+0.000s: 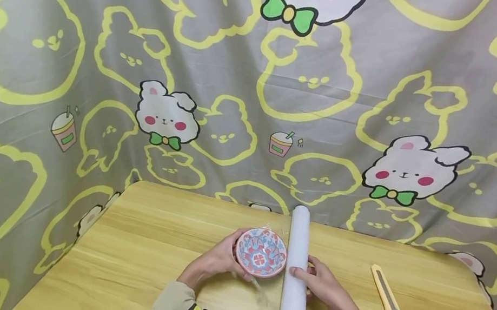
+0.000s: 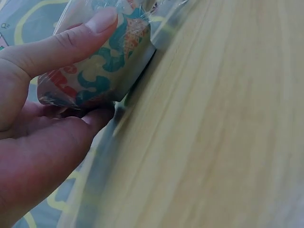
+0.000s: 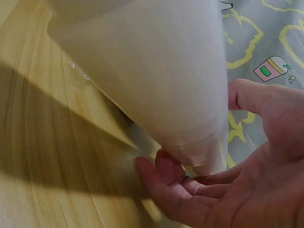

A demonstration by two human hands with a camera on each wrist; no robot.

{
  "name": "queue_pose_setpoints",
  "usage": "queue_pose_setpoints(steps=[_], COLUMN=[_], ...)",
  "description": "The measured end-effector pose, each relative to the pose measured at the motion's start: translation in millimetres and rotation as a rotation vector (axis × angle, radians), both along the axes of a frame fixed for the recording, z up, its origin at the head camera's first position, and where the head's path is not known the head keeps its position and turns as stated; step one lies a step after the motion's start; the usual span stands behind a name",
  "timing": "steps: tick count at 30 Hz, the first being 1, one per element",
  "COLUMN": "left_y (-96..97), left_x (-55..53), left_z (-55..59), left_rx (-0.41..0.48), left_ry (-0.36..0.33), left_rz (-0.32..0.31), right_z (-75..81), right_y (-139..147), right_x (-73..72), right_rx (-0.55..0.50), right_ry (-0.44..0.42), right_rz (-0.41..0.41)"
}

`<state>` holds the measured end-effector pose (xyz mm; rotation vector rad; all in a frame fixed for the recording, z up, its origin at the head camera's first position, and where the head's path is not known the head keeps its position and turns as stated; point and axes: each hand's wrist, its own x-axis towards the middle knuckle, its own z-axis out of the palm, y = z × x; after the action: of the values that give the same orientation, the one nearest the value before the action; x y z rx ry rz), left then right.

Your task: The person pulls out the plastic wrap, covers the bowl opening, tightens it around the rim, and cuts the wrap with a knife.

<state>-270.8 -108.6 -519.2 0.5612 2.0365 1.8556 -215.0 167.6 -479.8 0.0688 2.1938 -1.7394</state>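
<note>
Seemingly mid-wrap: gripping bowl point(image 1: 261, 253) in left hand point(image 1: 218, 257), thumb and fingers closed on its side, with clear film point(image 2: 164, 31) clinging, just beside roll of film point(image 1: 291, 305) over table point(image 1: 131, 267). Holding roll between thumb and fingers of right hand point(image 1: 327, 286). Probably calls next for smoothing loose film without tipping bowl.

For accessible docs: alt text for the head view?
A person's left hand holds a patterned bowl and their right hand grips a white roll, over a wooden table. A yellow cutter lies to the right; a cartoon-print curtain hangs behind.
</note>
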Motion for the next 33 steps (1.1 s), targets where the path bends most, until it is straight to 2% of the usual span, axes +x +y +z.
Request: queue_pose_setpoints(steps=[10,17,24,29,31,33], left_y=[-1.6,-2.3,-4.9,-6.9,-6.8,-7.3], left_x=[-0.7,-2.3,-3.6,-5.0,-5.7,-6.4], left_z=[-1.5,-3.8,-4.9,-6.0,-6.2,-5.7], left_rx=[-0.01,0.009,0.043,0.018,-0.005,-0.019], left_ry=[0.0,-0.026,-0.015,0.003,0.013,0.022], left_rz=[-0.009,-0.029,-0.07,-0.079,-0.081,-0.08], right_z=[-4.2,-3.7,1.3,4.6,4.5,4.5], right_y=[1,8,10,13,15,16], right_x=[-1.7,-4.6,-6.7,-6.5,-6.2,-6.4], right_rx=[-0.184,-0.335,-0.378,-0.425,-0.41,-0.352], right_ry=[-0.031,-0.062,-0.087,-0.103,-0.094,-0.074], right_rz=[-0.028,0.078,0.06,0.045,0.019,-0.004])
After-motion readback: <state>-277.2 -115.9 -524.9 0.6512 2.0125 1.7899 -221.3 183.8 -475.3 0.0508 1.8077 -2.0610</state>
